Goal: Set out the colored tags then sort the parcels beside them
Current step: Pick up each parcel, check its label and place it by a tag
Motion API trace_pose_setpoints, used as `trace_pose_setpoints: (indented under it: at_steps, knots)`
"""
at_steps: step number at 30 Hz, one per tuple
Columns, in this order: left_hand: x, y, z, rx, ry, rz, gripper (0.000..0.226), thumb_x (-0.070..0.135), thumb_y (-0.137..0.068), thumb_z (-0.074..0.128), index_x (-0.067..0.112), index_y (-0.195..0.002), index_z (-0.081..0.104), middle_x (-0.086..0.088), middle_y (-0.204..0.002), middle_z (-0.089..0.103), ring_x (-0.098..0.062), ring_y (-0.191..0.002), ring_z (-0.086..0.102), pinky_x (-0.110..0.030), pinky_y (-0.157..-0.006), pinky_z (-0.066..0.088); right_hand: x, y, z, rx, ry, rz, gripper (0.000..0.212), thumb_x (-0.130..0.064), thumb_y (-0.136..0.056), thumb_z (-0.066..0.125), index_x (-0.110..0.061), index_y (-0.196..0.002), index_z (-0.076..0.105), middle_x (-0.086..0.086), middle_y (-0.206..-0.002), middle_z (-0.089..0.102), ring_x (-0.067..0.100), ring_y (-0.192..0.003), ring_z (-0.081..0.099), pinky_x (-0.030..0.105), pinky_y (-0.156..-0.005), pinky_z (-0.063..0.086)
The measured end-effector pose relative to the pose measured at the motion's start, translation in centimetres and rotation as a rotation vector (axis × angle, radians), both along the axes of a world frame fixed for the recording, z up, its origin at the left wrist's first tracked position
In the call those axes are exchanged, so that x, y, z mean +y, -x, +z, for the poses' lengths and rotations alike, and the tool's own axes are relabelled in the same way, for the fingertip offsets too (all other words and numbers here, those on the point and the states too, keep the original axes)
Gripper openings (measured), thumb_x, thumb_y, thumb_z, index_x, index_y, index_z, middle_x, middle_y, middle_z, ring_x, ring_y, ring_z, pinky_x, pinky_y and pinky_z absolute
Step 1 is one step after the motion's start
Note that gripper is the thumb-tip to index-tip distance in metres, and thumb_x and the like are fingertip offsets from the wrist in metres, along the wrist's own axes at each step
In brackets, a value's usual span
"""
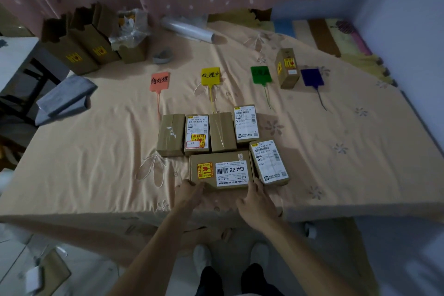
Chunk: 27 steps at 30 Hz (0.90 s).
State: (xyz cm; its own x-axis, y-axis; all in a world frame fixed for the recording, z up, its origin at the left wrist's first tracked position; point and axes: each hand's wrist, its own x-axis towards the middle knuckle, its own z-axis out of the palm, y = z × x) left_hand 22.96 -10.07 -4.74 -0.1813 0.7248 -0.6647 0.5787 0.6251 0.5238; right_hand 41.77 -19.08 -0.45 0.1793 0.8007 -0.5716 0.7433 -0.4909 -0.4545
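**A:** What are the hands doing?

**B:** The left hand and right hand are touching the near corners of the large parcel. The fingers are lying fairly straight and are not wrapping round it.

**A:** How far is the task getting?

**B:** Well beyond the large parcel, the orange tag, yellow tag, green tag and blue tag are lying in a row, so the setting-out appears done. One upright parcel is standing back there, between green and blue. Five smaller parcels are crowding just beyond and to the right of the large parcel, apparently awaiting sorting.
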Motion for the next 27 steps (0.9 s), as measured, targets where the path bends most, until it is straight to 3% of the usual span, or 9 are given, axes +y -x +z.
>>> trace_pose_setpoints:
  at_steps: [2, 6, 10, 12, 15, 17, 21, 25, 27]
  knots:
    - [-0.3, -0.4, 0.8, 0.014, -0.02, -0.023, 0.039, 0.036, -0.08, 0.057, 0.008, -0.105, 0.065, -0.014, -0.111, 0.064, -0.018, -0.073, 0.066, -0.023, -0.051, 0.046, 0.3, -0.4, -0.2, -0.003, -0.013, -0.047, 0.067, -0.034, -0.097, 0.047, -0.008, -0.154, 0.023, 0.012, -0.165, 0.022, 0.032, -0.143, 0.041, 0.043, -0.104, 0.043]
    - [-0.5, -0.7, 1.9, -0.019, -0.01, 0.007, 0.028, 0.023, -0.091, 0.055, 0.003, -0.109, 0.063, -0.008, -0.096, 0.067, -0.016, -0.068, 0.064, -0.03, -0.062, 0.054, 0.9, -1.0, -0.1, 0.134, -0.025, -0.175, 0.053, -0.033, -0.093, 0.053, -0.015, -0.141, 0.041, 0.006, -0.144, 0.048, 0.027, -0.124, 0.055, 0.038, -0.091, 0.046]
    - [-1.0, -0.2, 2.9, -0.111, 0.005, 0.1, 0.022, 0.016, -0.092, 0.053, 0.001, -0.099, 0.068, -0.011, -0.09, 0.068, -0.018, -0.069, 0.061, -0.026, -0.054, 0.043, 0.7, -1.2, 0.5, 0.176, -0.103, -0.24, 0.049, -0.032, -0.092, 0.055, -0.02, -0.139, 0.048, 0.002, -0.137, 0.053, 0.023, -0.121, 0.055, 0.038, -0.095, 0.048]
    - [-1.3, 0.2, 3.6, -0.169, -0.029, 0.166, 0.014, 0.014, -0.093, 0.053, 0.007, -0.097, 0.065, -0.013, -0.088, 0.068, -0.024, -0.073, 0.063, -0.028, -0.058, 0.043, 0.6, -1.0, 1.1, 0.124, -0.164, -0.223, 0.045, -0.03, -0.096, 0.054, -0.018, -0.14, 0.048, 0.003, -0.135, 0.05, 0.023, -0.118, 0.056, 0.031, -0.087, 0.047]
    - [-1.0, 1.2, 4.5, -0.234, 0.001, 0.259, 0.034, 0.028, -0.095, 0.059, 0.005, -0.12, 0.056, -0.01, -0.083, 0.067, -0.023, -0.056, 0.069, -0.028, -0.054, 0.049, 1.1, -0.9, 2.4, 0.117, -0.288, -0.25, 0.03, -0.029, -0.099, 0.053, -0.02, -0.128, 0.055, 0.001, -0.126, 0.052, 0.019, -0.106, 0.06, 0.032, -0.08, 0.051]
    - [-0.6, 2.2, 5.6, -0.32, 0.026, 0.343, 0.039, 0.037, -0.093, 0.061, 0.005, -0.116, 0.056, -0.012, -0.085, 0.065, -0.022, -0.047, 0.067, -0.027, -0.049, 0.052, 1.9, -1.2, 3.4, 0.15, -0.363, -0.264, 0.023, -0.027, -0.099, 0.054, -0.02, -0.12, 0.06, 0.001, -0.122, 0.058, 0.017, -0.102, 0.061, 0.036, -0.084, 0.054]
    - [0.1, 3.5, 8.8, -0.494, -0.068, 0.446, 0.019, 0.031, -0.092, 0.06, 0.013, -0.098, 0.059, -0.013, -0.088, 0.056, -0.028, -0.061, 0.057, -0.039, -0.069, 0.051, 3.2, -2.1, 6.7, 0.241, -0.462, -0.283, 0.022, -0.028, -0.101, 0.051, -0.021, -0.111, 0.068, -0.008, -0.108, 0.065, 0.011, -0.1, 0.061, 0.025, -0.079, 0.046]
    - [1.6, 3.8, 11.8, -0.631, -0.169, 0.437, 0.039, 0.032, -0.084, 0.066, 0.009, -0.115, 0.061, -0.014, -0.096, 0.057, -0.024, -0.056, 0.059, -0.041, -0.068, 0.057, 5.9, -3.5, 9.1, 0.474, -0.352, -0.445, 0.039, -0.056, -0.094, 0.049, -0.025, -0.092, 0.073, 0.004, -0.101, 0.075, 0.022, -0.096, 0.069, 0.041, -0.088, 0.055]
    - [2.5, 3.1, 13.8, -0.651, -0.222, 0.39, 0.036, 0.031, -0.089, 0.062, 0.008, -0.116, 0.06, -0.013, -0.094, 0.056, -0.021, -0.053, 0.057, -0.037, -0.065, 0.055, 7.2, -3.9, 10.7, 0.684, -0.269, -0.521, 0.042, -0.053, -0.1, 0.045, -0.022, -0.1, 0.073, 0.008, -0.094, 0.075, 0.021, -0.08, 0.07, 0.036, -0.072, 0.058]
